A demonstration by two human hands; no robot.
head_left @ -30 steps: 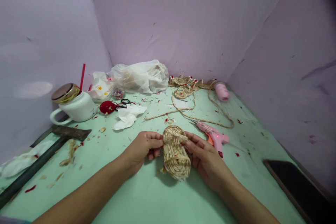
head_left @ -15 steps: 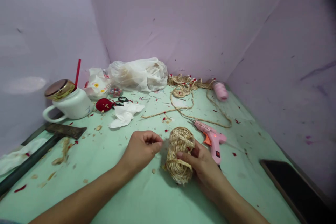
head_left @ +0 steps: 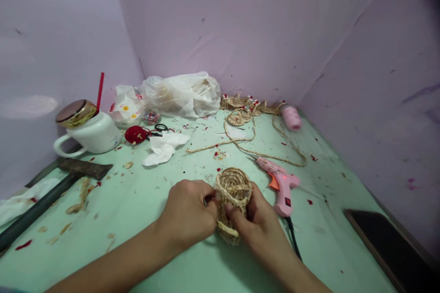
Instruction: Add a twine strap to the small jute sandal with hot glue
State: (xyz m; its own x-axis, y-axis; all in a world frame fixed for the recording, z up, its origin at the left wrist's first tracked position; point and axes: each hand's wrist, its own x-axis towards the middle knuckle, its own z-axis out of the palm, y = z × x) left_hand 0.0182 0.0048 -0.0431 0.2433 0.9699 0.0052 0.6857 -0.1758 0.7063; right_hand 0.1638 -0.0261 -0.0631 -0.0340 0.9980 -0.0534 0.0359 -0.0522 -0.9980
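A small woven basket of coiled straw rope [head_left: 235, 182] is tilted up above the table, its round coiled face showing. My right hand [head_left: 259, 219] grips it from the right, thumb across its side. My left hand [head_left: 192, 213] is closed at the basket's left edge, fingers pinched against it; what they hold, if anything, is hidden. Just right of the basket lies a pink glue gun [head_left: 280, 183] with an orange trigger and a small lit light. Behind it a length of straw rope [head_left: 268, 153] loops across the table.
At left are a hammer [head_left: 79, 171], a white mug [head_left: 98, 135], a red pincushion [head_left: 136, 134], scissors [head_left: 160, 129] and crumpled tissue [head_left: 167, 147]. At the back stand a plastic bag [head_left: 182, 95], coiled straw pieces [head_left: 239, 116] and pink thread [head_left: 291, 117]. A phone [head_left: 385, 242] lies at right.
My left hand has moved right, from beside the basket to its left edge. The basket has turned so that its round coiled face shows more.
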